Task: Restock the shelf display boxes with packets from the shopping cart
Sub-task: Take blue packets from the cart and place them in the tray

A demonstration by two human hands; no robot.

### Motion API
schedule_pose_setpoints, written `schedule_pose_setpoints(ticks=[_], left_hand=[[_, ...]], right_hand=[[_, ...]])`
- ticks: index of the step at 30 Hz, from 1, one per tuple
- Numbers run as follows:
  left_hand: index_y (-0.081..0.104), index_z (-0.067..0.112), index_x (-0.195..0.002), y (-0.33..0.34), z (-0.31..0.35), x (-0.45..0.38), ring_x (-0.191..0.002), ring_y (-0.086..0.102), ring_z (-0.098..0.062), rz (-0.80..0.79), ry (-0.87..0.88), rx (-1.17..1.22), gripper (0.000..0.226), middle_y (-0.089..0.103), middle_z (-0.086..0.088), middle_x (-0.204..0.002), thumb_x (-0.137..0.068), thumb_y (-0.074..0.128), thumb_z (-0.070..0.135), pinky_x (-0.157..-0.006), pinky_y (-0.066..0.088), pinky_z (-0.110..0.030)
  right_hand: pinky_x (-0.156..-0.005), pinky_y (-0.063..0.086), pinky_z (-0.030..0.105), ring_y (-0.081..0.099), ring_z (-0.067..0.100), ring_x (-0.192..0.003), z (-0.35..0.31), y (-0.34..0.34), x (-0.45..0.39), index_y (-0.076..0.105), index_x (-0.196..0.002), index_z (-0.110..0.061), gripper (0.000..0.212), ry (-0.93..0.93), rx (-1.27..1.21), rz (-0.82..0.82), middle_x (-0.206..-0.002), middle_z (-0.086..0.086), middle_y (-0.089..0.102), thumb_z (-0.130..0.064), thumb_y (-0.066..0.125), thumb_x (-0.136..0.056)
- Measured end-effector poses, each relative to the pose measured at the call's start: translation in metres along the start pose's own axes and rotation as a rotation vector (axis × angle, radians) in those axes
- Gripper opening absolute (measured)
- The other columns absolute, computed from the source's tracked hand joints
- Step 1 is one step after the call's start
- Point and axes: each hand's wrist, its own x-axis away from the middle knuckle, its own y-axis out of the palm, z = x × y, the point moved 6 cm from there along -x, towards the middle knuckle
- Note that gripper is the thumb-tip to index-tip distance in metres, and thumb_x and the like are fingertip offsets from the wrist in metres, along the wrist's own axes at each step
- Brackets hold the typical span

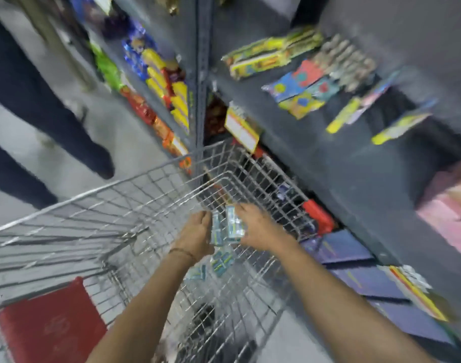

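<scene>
Forearms: seen nearest the camera, both reaching away over the shopping cart point(150, 176).
Left hand point(196, 233): closed on the left side of a bundle of packets point(228, 227), fingers curled round its edge.
Right hand point(258, 229): clamped on the right side of the same bundle, thumb near, fingers over the far end.
Bundle: held between the two hands above the cart's far right corner, long axis running near to far.
Loose packets point(220, 262): left lying in the cart just near of the hands, below the left wrist.
Shelf point(342, 166): placed to the right and far of the bundle; the right hand is judged the nearer for the lift across.
Display boxes: not picked out with certainty; dark blue flat shapes point(347, 247) are seen low on the right.
Hard to make out: print on the packets and their count, lost to motion blur.
Red flap point(48, 326): seen at the cart's near left.
</scene>
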Motion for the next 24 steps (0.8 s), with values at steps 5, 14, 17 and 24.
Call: schedule_pose_setpoints(ticks=[5, 14, 17, 24], left_hand=[[0.033, 0.002, -0.134, -0.053, 0.124, 0.036, -0.124, 0.043, -0.03, 0.04, 0.261, -0.084, 0.078, 0.044, -0.019, -0.135, -0.067, 0.071, 0.013, -0.104, 0.034, -0.03], [0.05, 0.004, -0.123, -0.072, 0.361, 0.099, -0.113, 0.053, -0.033, 0.087, 0.736, -0.118, 0.08, 0.057, -0.02, -0.119, -0.052, 0.081, 0.018, -0.099, 0.033, -0.027], [0.042, 0.01, -0.131, -0.045, 0.442, 0.107, -0.124, 0.046, -0.028, 0.039, 0.873, -0.1, 0.082, 0.051, -0.015, -0.132, -0.058, 0.079, 0.018, -0.105, 0.033, -0.028], [0.036, 0.018, -0.134, 0.049, 0.542, 0.078, -0.124, 0.045, -0.03, -0.217, 0.863, -0.32, 0.084, 0.042, -0.012, -0.14, -0.063, 0.08, 0.017, -0.107, 0.039, -0.035]], right_hand=[[-0.118, 0.019, 0.028, 0.025, 0.022, -0.141, 0.024, -0.067, 0.103, 0.02, -0.145, -0.002, 0.087, -0.024, -0.015, 0.192, -0.153, 0.015, 0.026, -0.023, 0.071, -0.077], [-0.107, 0.027, 0.016, 0.043, 0.023, -0.128, 0.121, -0.157, 0.349, 0.036, -0.14, -0.009, 0.087, 0.171, -0.197, 0.567, -0.143, 0.015, 0.045, -0.024, 0.076, -0.064], [-0.099, 0.04, 0.026, 0.051, 0.029, -0.122, 0.169, -0.164, 0.426, 0.041, -0.136, -0.012, 0.083, 0.358, -0.197, 0.66, -0.137, 0.016, 0.052, -0.023, 0.077, -0.063], [-0.087, 0.052, 0.025, 0.062, 0.015, -0.104, 0.252, -0.129, 0.481, 0.055, -0.123, -0.02, 0.062, 0.598, -0.339, 0.577, -0.122, 0.007, 0.066, -0.019, 0.074, -0.064]])
